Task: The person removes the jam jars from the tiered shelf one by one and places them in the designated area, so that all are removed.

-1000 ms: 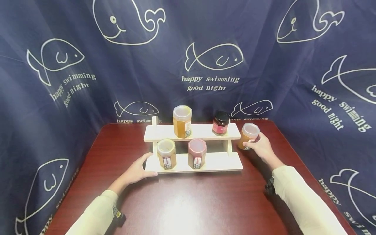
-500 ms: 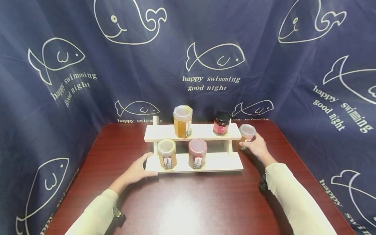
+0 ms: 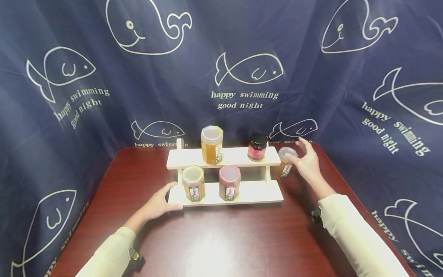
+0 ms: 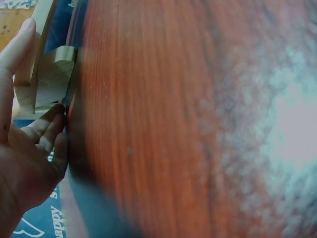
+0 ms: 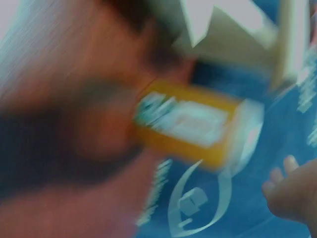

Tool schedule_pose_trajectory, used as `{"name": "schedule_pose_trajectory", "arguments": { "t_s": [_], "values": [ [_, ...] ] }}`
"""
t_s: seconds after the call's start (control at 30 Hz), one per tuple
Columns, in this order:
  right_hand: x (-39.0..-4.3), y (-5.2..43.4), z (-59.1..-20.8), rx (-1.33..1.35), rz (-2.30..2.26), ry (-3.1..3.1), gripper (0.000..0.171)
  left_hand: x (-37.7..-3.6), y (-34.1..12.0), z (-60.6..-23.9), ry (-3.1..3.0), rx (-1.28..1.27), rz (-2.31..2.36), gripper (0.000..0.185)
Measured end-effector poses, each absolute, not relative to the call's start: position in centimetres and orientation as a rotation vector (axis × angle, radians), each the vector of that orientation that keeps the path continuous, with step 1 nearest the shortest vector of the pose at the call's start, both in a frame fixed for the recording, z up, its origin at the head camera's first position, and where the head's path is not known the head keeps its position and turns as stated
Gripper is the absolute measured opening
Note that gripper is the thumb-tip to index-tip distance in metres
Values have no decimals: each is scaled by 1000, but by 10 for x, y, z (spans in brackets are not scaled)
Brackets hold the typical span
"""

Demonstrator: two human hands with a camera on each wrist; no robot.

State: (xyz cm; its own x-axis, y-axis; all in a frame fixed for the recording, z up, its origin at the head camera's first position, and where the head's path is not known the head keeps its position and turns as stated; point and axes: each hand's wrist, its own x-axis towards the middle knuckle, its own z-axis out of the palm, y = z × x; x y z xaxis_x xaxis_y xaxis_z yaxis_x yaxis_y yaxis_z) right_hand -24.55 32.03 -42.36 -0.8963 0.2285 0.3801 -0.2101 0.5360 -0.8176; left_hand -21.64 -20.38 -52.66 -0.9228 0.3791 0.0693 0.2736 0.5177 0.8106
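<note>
Right hand hovering with fingers spread and holding nothing, just beside the small amber honey jar standing upright on the dark red table, long axis vertical, at 9 o'clock from the fingertips. Jar sitting just off the right end of the two-tier wooden rack. Left hand resting with straight fingers against the rack's lower left corner, well apart from the jar.
</note>
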Motion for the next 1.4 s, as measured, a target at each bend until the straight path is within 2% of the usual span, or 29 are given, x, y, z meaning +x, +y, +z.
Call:
{"name": "schedule_pose_trajectory", "arguments": {
  "t_s": [0.1,0.23,0.4,0.63,0.97,1.4],
  "values": [
    [-240,288,-408,133,1383,-2297,66,-219,-205,-526,2634,569,1387,90],
    [-240,250,-400,199,1376,-2367,68,-221,-205,-526,2644,563,1390,90],
    [-253,223,-405,29,1353,-2374,74,-220,-203,-524,2630,539,1408,90],
    [-263,200,-417,-119,1214,-2263,63,-219,-203,-525,2645,518,1405,90],
    [-262,203,-408,-146,1177,-2261,56,-224,-204,-522,2672,525,1397,90],
    [-221,257,-404,-188,1093,-2269,51,-212,-201,-532,2628,511,1402,90]
  ]
}}
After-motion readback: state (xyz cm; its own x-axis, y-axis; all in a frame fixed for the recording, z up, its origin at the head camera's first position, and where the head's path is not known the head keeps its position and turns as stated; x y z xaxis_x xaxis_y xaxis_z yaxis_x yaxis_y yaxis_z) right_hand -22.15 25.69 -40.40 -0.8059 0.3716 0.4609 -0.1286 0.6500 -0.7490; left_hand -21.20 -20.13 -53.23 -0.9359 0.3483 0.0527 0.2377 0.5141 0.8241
